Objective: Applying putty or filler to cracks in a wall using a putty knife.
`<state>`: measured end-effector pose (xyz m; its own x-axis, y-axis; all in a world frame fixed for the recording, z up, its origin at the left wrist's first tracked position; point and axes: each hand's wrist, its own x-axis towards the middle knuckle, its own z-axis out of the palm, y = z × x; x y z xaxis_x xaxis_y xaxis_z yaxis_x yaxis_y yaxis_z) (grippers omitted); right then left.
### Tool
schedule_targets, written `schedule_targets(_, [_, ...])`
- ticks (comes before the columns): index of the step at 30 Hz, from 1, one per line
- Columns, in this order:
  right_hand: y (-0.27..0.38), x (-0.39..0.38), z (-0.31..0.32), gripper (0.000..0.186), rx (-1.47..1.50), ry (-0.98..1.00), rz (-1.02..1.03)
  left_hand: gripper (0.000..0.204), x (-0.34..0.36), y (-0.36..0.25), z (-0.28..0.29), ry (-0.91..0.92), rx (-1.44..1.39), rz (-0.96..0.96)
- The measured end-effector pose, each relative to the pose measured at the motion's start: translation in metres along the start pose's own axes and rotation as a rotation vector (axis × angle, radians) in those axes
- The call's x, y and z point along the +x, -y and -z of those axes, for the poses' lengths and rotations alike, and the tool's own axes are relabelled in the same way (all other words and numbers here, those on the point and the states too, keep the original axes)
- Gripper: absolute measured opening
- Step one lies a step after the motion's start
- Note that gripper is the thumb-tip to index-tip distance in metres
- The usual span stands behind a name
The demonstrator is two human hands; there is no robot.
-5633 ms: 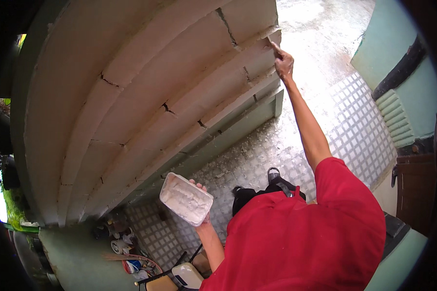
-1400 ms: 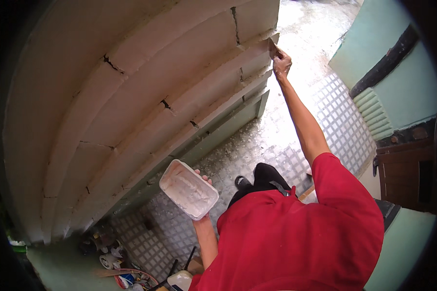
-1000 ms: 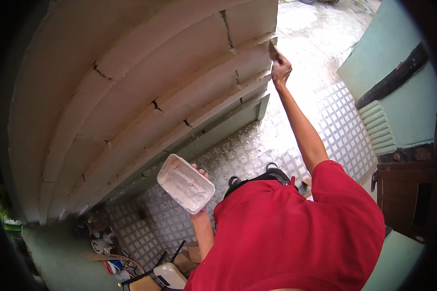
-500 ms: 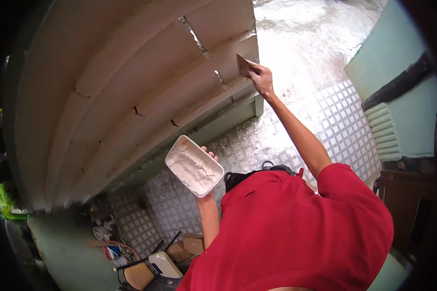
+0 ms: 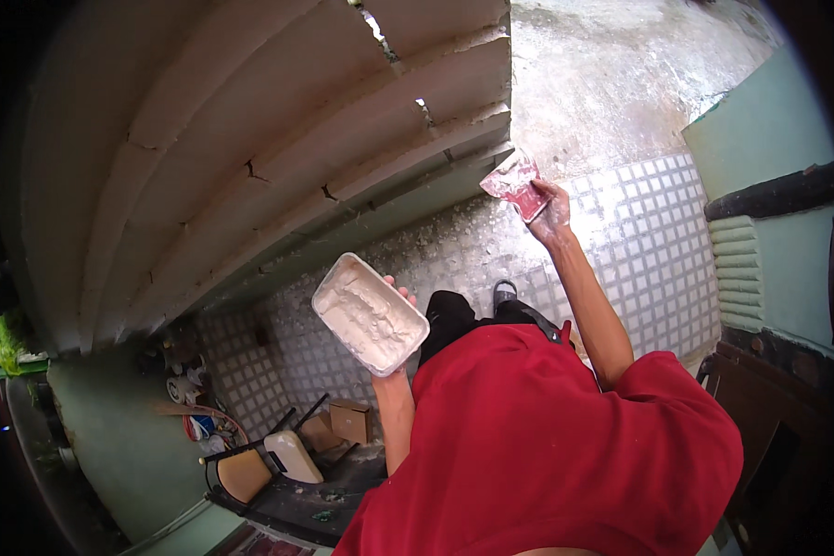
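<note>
My left hand (image 5: 400, 293) holds up a white plastic tub (image 5: 371, 315) from beneath, its fingertips showing along the far right rim. Pale, creamy filler paste coats the tub's inside in ridges. In my right hand (image 5: 552, 211) is a red putty spreader (image 5: 517, 185), gripped at its narrow end and smeared with white paste on its wide blade. The spreader is apart from the tub, close to the end of the stepped, off-white underside of a staircase (image 5: 278, 139). Cracks and narrow light gaps run through that surface.
Patterned tiles (image 5: 649, 218) cover the floor, with rough concrete (image 5: 621, 74) beyond. At lower left are a cardboard box (image 5: 350, 420), a tan chair seat (image 5: 244, 475) and coiled cables (image 5: 204, 426). A dark pipe (image 5: 774, 192) runs along the green wall on the right.
My right hand has come down and back from the stepped surface, turning the spreader so its paste-smeared face shows. The tub stays almost in place. The view has shifted slightly.
</note>
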<state>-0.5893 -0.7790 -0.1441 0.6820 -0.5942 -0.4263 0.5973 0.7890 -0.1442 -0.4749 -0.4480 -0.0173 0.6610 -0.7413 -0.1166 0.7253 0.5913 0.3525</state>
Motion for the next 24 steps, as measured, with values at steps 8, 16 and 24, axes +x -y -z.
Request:
schedule_targets(8, [0.012, 0.024, -0.065, 0.028, -0.651, -0.020, 0.524, 0.062, 0.010, -0.003, 0.012, 0.064, 0.003, 0.038])
schedule_targets(16, [0.017, 0.095, -0.148, 0.029, -1.153, -0.165, 1.209, 0.062, 0.001, -0.015, 0.016, 0.112, 0.022, -0.025])
schedule_targets(24, [-0.048, 0.099, -0.155, 0.036, -1.131, 0.061, 1.252, 0.064, -0.027, -0.047, 0.042, 0.102, -0.093, -0.077])
